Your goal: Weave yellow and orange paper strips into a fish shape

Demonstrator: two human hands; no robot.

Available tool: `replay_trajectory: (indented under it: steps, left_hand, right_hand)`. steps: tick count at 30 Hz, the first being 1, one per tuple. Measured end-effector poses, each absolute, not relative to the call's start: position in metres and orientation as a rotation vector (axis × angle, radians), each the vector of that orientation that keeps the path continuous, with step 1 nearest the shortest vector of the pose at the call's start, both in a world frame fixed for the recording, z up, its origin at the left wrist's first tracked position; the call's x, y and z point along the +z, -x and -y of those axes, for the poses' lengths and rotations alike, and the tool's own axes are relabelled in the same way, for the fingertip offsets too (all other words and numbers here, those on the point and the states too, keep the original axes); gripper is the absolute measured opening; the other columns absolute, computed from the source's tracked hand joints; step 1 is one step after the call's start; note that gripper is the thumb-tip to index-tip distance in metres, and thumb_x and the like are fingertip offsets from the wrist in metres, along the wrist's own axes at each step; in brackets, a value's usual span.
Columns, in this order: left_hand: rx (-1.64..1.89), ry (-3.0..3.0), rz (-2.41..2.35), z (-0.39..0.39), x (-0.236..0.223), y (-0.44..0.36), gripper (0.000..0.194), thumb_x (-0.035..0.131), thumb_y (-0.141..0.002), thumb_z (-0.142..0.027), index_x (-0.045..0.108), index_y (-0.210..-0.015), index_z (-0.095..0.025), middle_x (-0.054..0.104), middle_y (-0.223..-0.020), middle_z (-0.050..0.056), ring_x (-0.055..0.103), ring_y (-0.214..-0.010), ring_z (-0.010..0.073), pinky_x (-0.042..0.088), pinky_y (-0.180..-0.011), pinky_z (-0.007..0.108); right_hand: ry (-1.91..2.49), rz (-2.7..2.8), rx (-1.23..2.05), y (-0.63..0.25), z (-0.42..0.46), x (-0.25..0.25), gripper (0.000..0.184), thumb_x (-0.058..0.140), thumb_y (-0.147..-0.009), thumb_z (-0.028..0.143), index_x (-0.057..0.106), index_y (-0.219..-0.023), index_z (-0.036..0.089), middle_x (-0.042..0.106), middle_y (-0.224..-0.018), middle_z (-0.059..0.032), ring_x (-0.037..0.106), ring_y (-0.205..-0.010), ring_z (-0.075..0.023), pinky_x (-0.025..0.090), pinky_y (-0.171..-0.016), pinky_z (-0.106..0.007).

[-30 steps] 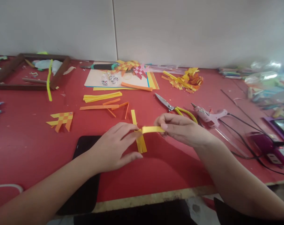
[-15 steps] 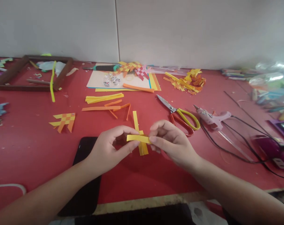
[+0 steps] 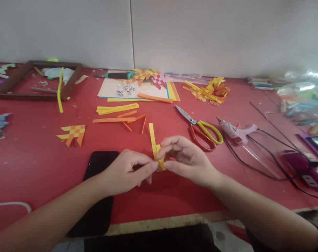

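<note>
My left hand (image 3: 127, 171) and my right hand (image 3: 186, 159) meet at the middle of the red table (image 3: 30, 164), fingertips pinched together on yellow paper strips (image 3: 155, 145). One long strip runs away from me on the table; the folded part between my fingertips is mostly hidden. A black phone (image 3: 98, 196) lies under my left wrist.
Scissors with yellow and red handles (image 3: 201, 129) and a pink glue gun (image 3: 236, 131) with black cables lie to the right. Loose yellow and orange strips (image 3: 117, 113), a woven paper fish (image 3: 72, 133), paper sheets (image 3: 138, 91), scraps (image 3: 208, 91) and a wooden frame (image 3: 35, 80) lie beyond.
My hands have come together. The yellow strip that I held stretched out crosswise between them is now pinched short at the fingertips, over the strip on the table.
</note>
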State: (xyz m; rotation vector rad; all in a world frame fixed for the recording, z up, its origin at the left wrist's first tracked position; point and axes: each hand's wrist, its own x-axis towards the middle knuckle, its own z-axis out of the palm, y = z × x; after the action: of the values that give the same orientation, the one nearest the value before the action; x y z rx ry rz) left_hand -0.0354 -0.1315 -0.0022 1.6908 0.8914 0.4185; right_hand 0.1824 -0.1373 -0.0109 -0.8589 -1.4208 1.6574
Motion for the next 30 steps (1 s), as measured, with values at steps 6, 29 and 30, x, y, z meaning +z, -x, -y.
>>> replay_trajectory:
  steps: [6, 29, 30]
  left_hand:
    - [0.443, -1.721, -0.849, 0.132, -0.005, 0.035, 0.037, 0.049, -0.096, -0.03, 0.068, -0.069, -0.013, 0.064, -0.057, 0.0, 0.057, -0.049, 0.0061, 0.04, -0.048, 0.014]
    - [0.677, -1.708, -0.87, 0.134, -0.008, 0.032, 0.032, 0.043, -0.101, -0.031, 0.064, -0.082, -0.017, 0.061, -0.072, -0.002, 0.056, -0.067, 0.0083, 0.043, -0.064, 0.018]
    - [0.65, -1.742, -0.847, 0.134, -0.008, 0.032, 0.033, 0.043, -0.101, -0.031, 0.063, -0.079, -0.016, 0.06, -0.071, -0.002, 0.054, -0.066, 0.0085, 0.042, -0.062, 0.019]
  right_hand:
    - [0.949, 1.442, 1.34, -0.173, 0.143, -0.018, 0.051, 0.08, -0.073, 0.019, 0.047, -0.11, 0.029, 0.05, -0.113, -0.0026, 0.06, -0.094, -0.0139, 0.057, -0.071, -0.027]
    - [1.13, 2.059, 0.218, -0.178, 0.144, -0.006, 0.016, 0.07, -0.084, 0.039, 0.066, -0.082, 0.023, 0.059, -0.101, -0.0062, 0.057, -0.097, -0.0239, 0.041, -0.092, -0.048]
    - [1.121, 2.043, 0.308, -0.177, 0.145, -0.007, 0.016, 0.071, -0.084, 0.039, 0.068, -0.083, 0.022, 0.06, -0.1, -0.0064, 0.058, -0.097, -0.0236, 0.044, -0.091, -0.046]
